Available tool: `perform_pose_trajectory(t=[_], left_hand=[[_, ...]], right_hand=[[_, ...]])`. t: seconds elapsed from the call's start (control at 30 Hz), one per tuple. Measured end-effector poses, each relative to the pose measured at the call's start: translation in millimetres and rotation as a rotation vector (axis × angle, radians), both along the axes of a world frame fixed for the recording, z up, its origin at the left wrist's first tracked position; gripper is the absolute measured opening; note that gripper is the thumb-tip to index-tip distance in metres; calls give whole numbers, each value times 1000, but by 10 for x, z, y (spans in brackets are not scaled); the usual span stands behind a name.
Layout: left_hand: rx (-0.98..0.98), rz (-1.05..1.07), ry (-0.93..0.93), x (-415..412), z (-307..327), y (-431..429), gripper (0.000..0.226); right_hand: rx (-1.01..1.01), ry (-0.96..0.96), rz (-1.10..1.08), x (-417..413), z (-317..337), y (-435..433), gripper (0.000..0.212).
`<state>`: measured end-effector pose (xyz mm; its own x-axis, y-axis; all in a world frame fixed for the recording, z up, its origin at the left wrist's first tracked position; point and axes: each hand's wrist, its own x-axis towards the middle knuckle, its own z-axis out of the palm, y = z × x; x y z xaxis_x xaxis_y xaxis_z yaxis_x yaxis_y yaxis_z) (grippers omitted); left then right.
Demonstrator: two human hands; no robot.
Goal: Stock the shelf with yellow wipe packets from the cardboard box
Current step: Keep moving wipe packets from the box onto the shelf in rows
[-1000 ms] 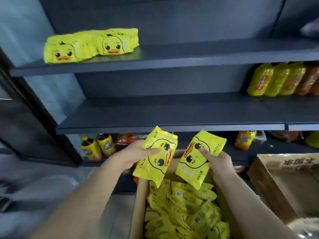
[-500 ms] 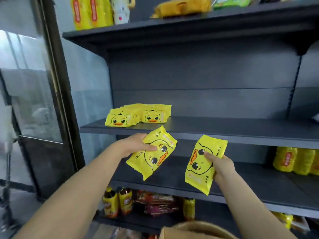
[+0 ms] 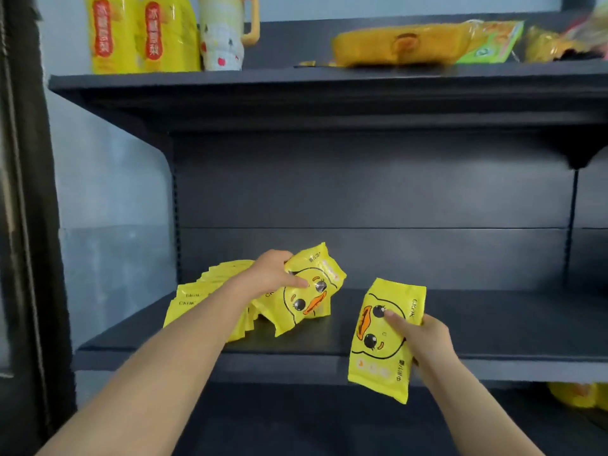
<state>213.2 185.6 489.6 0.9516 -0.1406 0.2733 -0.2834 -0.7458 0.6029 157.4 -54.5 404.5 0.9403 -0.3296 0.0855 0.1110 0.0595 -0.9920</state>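
- A dark upright frame (image 3: pixel 29 225) fills the left edge, beside the shelving
- Far left on the upper shelf (image 3: pixel 329 83) stand yellow bottles (image 3: pixel 125 31) with red labels, with a pale mug (image 3: pixel 223 34) just beside them
- A row of yellow wipe packets (image 3: pixel 194 301) leans at the left end of the middle shelf (image 3: pixel 493 324), partly hidden behind the left forearm
- The left hand (image 3: pixel 269 278) grips a duck-faced packet (image 3: pixel 312 291) near its top, thumb pressed on the front and the other fingers curled behind (mostly out of sight); the packet is tilted against the row, and I cannot tell whether it touches the board
- The second packet (image 3: pixel 381 340) hangs before the shelf's front edge, apart from the first, its duck face turned sideways
- The right hand (image 3: pixel 424 340) pinches its right side, thumb on the front, fingers wrapped behind
- Further right on the upper shelf lie a flat orange-yellow pack (image 3: pixel 401 44) and a green packet (image 3: pixel 490 44)
- Low at the right edge, under the middle shelf, some yellow packaging (image 3: pixel 575 394) shows
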Motion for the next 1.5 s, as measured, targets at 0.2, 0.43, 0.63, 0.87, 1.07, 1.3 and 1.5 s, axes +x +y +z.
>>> perform_pose_trajectory(t=[0.2,0.43,0.63,0.87,1.07,1.3,1.5], left_hand=[[327,-94,2,847,-44,0,29],[676,-182,28,1173,-222,10,52],[819,-171,-82,1299,-360,38,59],[701,-103,-205,1205,-338,217,56],[671,-21,-149,817,-56,622,39],[623,68,-171,553,-26,887,36],[618,48,-216,496,-135,911,38]], right_hand=[[-81,-61,10,542,222,206,14],[-153,-29,51,976,326,249,17],[-140,11,55,1118,243,285,25],[-313,-25,52,1166,341,351,31],[-1077,-102,303,1276,688,846,46],[-1655,-317,477,1588,380,1543,51],[-1598,-451,258,1566,167,1435,67]])
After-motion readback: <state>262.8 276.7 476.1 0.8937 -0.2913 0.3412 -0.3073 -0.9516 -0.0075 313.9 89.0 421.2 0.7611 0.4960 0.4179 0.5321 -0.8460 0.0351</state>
